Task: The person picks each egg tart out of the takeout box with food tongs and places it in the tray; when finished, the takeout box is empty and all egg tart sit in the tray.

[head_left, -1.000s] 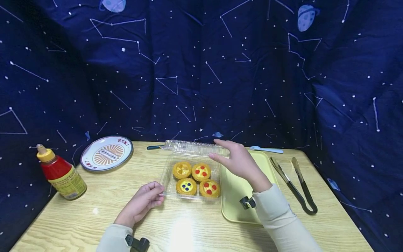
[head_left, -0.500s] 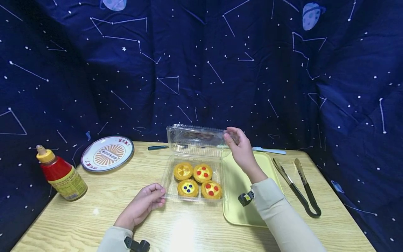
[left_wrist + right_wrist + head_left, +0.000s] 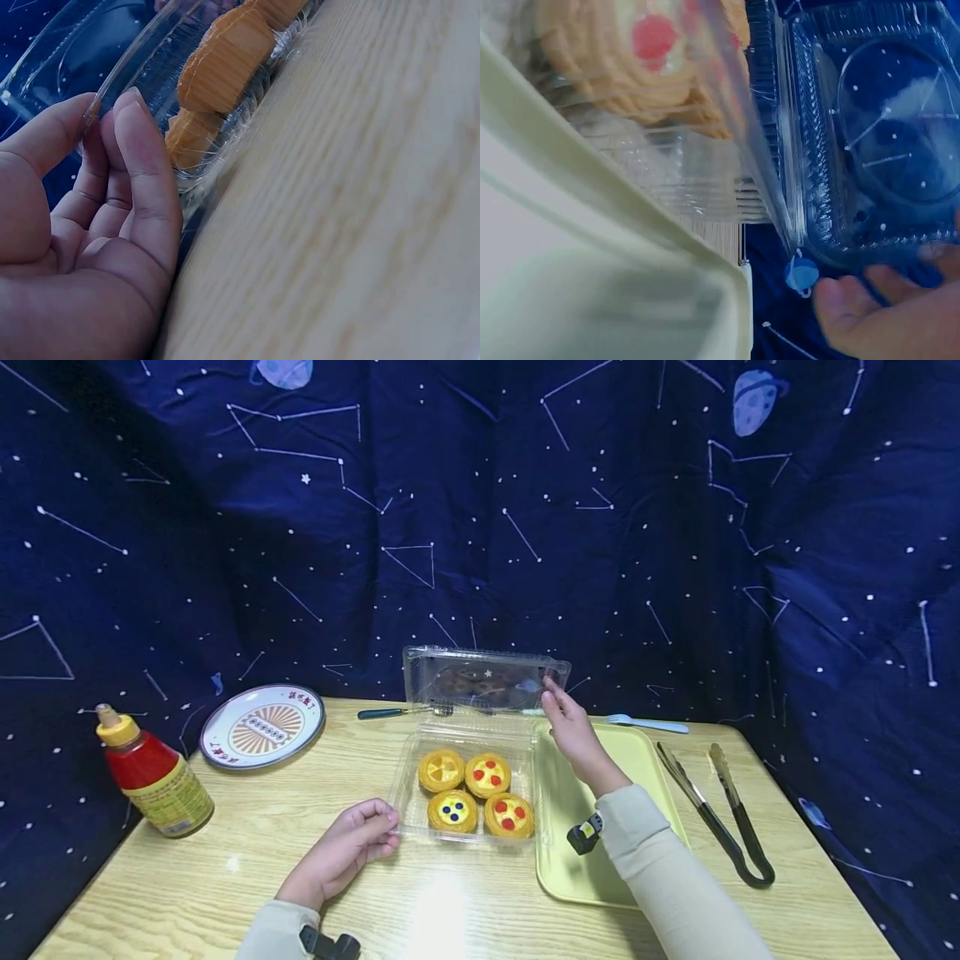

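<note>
Hands: left hand [image 3: 341, 852] rests on the surface [image 3: 225, 893], its curled fingers [image 3: 142, 161] pinching the front left rim of the clear plastic clamshell box [image 3: 468, 777]; right hand [image 3: 573, 731] holds the right edge of the hinged lid [image 3: 483, 677], fingertips [image 3: 870, 300] curled onto its rim. Change noted: a second ago the lid lay nearly flat over the box with the right hand spread above it; half a second ago it stood partly raised; it now stands upright at the back, fully swung open, while the left hand has stayed put at the same corner. By this reading the box is open and its contents are exposed from above. Item: shallow transparent base near the middle of the surface, ribbed walls, lid joined along the far edge and see-through against the backdrop. Contents: four tarts [image 3: 475, 792] in two rows, fluted golden shells with yellow filling; one plain yellow, two with red dots, one with blue dots. Adjacent: pale yellow tray [image 3: 645, 760] just beside the box on the right, under the right forearm; black tongs [image 3: 720, 814] beyond the tray; blue-handled fork [image 3: 648, 722] and a dark-handled utensil [image 3: 393, 712] behind; patterned plate [image 3: 262, 725] and red squeeze bottle [image 3: 153, 777] at the left; starry dark blue cloth [image 3: 480, 510] as backdrop.
</note>
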`<state>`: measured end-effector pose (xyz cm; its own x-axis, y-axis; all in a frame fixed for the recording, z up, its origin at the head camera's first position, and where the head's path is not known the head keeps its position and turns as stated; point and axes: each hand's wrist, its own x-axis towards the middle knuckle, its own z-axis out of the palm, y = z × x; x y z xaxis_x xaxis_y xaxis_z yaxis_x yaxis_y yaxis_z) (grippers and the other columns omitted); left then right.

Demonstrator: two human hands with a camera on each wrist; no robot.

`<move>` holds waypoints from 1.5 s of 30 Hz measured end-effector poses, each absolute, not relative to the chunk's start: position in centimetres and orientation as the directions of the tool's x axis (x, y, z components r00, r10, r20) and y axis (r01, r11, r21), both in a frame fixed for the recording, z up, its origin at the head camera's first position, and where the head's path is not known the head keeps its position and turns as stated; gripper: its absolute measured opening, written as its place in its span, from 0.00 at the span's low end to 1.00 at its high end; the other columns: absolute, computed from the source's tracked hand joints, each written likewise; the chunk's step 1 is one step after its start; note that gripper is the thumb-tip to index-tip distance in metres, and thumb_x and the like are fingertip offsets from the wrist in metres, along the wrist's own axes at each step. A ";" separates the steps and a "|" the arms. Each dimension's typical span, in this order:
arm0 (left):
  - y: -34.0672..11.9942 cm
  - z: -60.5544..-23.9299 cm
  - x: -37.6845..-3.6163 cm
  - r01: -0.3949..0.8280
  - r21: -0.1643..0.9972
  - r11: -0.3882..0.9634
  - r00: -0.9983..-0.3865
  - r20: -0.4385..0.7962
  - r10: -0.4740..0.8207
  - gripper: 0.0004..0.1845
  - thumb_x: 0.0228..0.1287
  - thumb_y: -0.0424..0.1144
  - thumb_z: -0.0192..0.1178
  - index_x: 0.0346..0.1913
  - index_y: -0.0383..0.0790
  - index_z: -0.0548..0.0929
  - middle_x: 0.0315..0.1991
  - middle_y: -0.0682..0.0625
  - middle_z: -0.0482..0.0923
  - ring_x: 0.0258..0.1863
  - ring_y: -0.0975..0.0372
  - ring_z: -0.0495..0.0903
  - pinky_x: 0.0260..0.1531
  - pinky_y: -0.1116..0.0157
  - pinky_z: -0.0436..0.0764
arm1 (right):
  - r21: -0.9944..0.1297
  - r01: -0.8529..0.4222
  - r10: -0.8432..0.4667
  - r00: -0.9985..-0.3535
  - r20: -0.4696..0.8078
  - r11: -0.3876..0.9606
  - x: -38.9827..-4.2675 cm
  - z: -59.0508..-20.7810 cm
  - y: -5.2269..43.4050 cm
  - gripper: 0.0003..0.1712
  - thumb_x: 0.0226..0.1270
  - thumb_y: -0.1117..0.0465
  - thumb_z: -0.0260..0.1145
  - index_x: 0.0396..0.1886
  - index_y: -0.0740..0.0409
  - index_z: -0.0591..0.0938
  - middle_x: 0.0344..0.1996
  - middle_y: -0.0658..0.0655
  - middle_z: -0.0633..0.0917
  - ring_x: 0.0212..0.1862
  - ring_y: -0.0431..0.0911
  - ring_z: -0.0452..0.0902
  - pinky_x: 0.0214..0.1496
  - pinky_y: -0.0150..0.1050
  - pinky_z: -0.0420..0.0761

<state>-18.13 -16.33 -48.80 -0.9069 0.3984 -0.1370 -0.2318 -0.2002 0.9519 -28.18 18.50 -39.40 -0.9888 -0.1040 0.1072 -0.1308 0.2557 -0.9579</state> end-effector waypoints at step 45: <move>-16.7 -48.8 -18.1 -0.234 0.942 -0.242 -0.899 -0.115 0.422 0.03 0.73 0.35 0.57 0.40 0.39 0.77 0.37 0.48 0.80 0.39 0.61 0.82 0.47 0.64 0.83 | -0.897 -0.017 -0.169 -0.984 -0.064 0.441 -26.3 -40.4 22.0 0.43 0.77 0.47 0.55 0.80 0.56 0.45 0.72 0.72 0.56 0.71 0.68 0.55 0.70 0.61 0.60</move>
<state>-18.12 -16.72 -48.80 -0.8992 0.4223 -0.1148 -0.2339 -0.2422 0.9416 -26.31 22.00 -40.44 -0.9836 -0.1685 -0.0643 -0.0169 0.4413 -0.8972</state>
